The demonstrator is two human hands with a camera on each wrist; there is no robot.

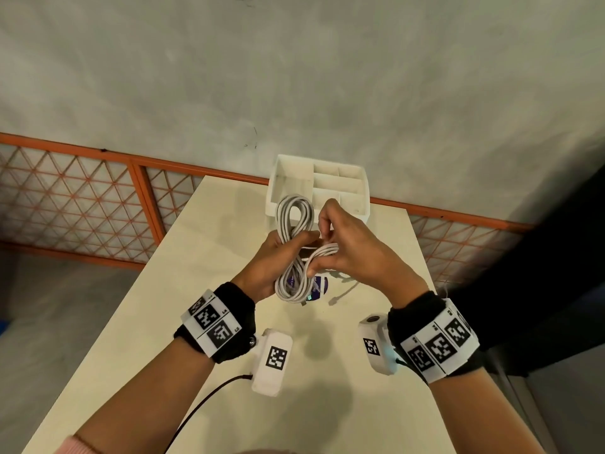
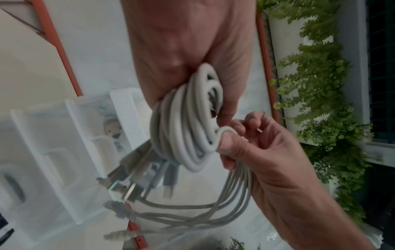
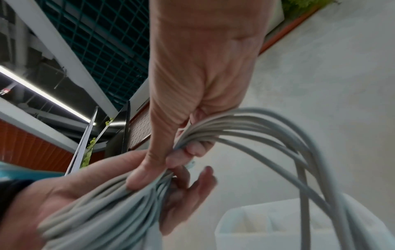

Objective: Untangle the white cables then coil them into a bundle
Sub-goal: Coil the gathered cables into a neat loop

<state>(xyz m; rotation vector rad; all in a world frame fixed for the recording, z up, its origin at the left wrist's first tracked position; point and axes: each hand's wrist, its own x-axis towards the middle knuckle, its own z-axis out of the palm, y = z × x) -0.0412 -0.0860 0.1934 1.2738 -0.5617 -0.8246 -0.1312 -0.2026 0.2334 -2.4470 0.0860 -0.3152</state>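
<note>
Bundle of white braided cables, looped figure-eight, held above cream table, centre frame.
Left hand at 9 o'clock, fingers curled round waist.
Right hand at 3 o'clock, fingertips pinching strands for wrap.
White divided organiser tray at 12 o'clock.
Advice: keep left grip firm, wrap snugly round waist, tuck connector ends.

White cables: matt, smooth rubbery sheath; plug tips shiny metal. Desk: pale, smooth, low sheen. Organiser tray: white plastic, slightly translucent in left wrist view. Wrist bands: black cloth, matt. Wall: rough grey plaster.
</note>
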